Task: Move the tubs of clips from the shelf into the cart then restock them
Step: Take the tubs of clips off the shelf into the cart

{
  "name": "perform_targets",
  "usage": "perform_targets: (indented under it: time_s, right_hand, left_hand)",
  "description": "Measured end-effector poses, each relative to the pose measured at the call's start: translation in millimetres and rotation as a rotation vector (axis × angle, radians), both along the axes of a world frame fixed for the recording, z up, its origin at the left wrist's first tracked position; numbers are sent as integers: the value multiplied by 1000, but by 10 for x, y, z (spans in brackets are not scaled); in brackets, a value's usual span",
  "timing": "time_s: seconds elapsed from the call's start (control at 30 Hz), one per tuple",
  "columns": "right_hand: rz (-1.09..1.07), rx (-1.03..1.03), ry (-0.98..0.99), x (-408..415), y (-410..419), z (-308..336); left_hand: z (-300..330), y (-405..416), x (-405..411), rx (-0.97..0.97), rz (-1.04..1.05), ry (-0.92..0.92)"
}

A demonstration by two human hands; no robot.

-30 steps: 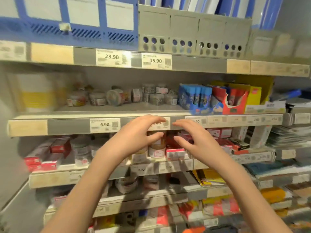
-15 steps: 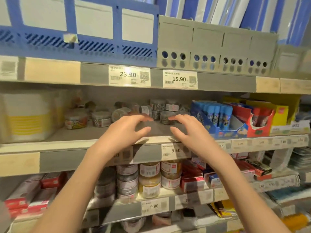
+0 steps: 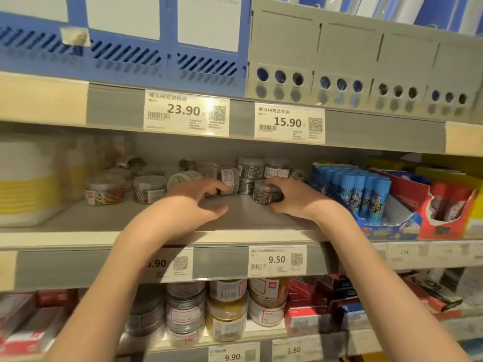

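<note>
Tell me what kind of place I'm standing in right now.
Most likely the stationery aisle of a shop. The shelf edges carry printed price tags with barcodes, such as the 15.90 price tag; small clear tubs of clips sit on the middle shelf, beside a display box of blue-capped glue sticks.

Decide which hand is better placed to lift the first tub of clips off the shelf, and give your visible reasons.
Probably the right hand: its fingers already curl round the tub of silver clips at the front of the group. The left hand only reaches toward a labelled tub, its grip not plainly closed on it.
</note>
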State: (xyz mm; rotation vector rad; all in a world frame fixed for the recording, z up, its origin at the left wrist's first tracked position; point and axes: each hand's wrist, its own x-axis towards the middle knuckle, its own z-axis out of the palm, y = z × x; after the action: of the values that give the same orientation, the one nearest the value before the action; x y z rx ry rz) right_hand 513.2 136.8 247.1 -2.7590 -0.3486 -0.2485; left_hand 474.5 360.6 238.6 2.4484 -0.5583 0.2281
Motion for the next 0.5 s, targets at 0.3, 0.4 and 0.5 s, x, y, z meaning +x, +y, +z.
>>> perform_targets:
  time_s: [0.3,0.4,0.5]
  right_hand:
    - [207,131,-54,-167,79,27]
    - [350,245,36,-254,134,57]
    - [396,328,26,-270,160,60]
  left_hand:
    - [4,13,-3,36,6,45]
    - [18,3,-23,57,4,48]
    - [47,-13,-46,106,-26,60]
